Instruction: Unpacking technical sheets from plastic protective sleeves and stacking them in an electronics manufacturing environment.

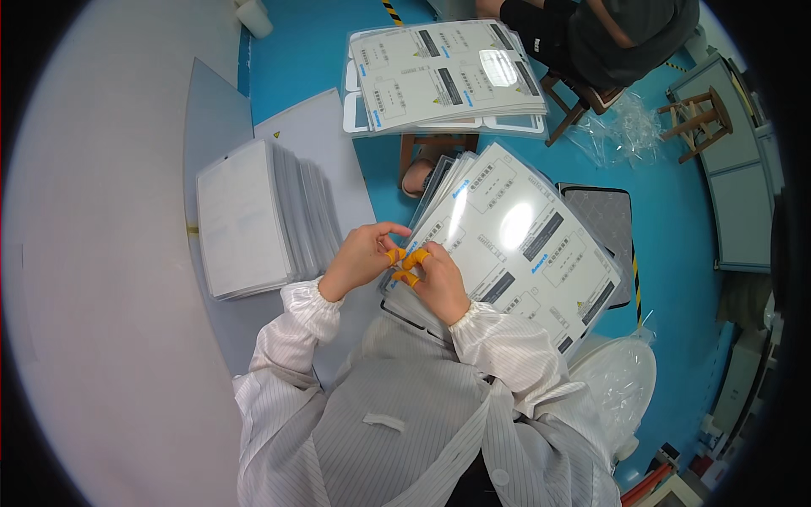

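Both hands meet at the left edge of a stack of large white printed panels (557, 215) tilted across the space before me. My left hand (361, 258) is bent into a pinch, its index finger reaching over the panel edge. Close against it, my right hand (438, 286) has its fingertips drawn together, over the top panel's near left corner. Yellow finger cots (414, 258) cover several fingertips. Anything tiny between the fingers is too small to make out. The panels are glossy, with black bars and blue marks.
At my left, a thick stack of white sheets (239, 221) rests on a grey surface (325, 127). More printed panels (414, 72) lie on a stool ahead, near a seated person (629, 42). Clear plastic film (623, 128), a wooden stool (699, 122) and a film-covered round seat (621, 380) stand rightward.
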`<act>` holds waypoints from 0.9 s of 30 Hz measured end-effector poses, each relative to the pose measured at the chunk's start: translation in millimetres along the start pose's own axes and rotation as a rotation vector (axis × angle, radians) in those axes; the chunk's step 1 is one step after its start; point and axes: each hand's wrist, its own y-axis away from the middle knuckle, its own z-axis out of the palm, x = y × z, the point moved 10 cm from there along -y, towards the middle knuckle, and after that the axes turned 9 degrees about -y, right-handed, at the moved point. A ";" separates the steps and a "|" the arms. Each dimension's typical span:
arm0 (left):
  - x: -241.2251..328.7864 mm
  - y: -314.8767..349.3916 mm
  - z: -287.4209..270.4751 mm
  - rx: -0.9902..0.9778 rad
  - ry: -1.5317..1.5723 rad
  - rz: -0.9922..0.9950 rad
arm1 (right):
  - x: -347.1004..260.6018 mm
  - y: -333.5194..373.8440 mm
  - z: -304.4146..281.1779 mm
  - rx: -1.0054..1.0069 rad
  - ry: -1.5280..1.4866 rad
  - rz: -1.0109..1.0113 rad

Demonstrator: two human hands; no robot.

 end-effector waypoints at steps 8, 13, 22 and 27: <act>-8.6 9.7 6.6 -0.139 0.284 -0.048 | 27.7 -2.0 -5.5 -0.058 -0.265 0.145; -25.3 3.9 12.0 -0.261 0.418 -0.097 | 59.4 0.8 -100.4 0.345 -1.012 -0.066; 40.3 -38.2 16.6 -0.346 0.229 0.114 | 58.2 5.5 -96.4 0.263 -1.173 -0.048; 28.7 -64.3 -6.5 -0.049 -0.039 0.184 | 68.7 33.4 -182.1 0.624 -0.979 -0.094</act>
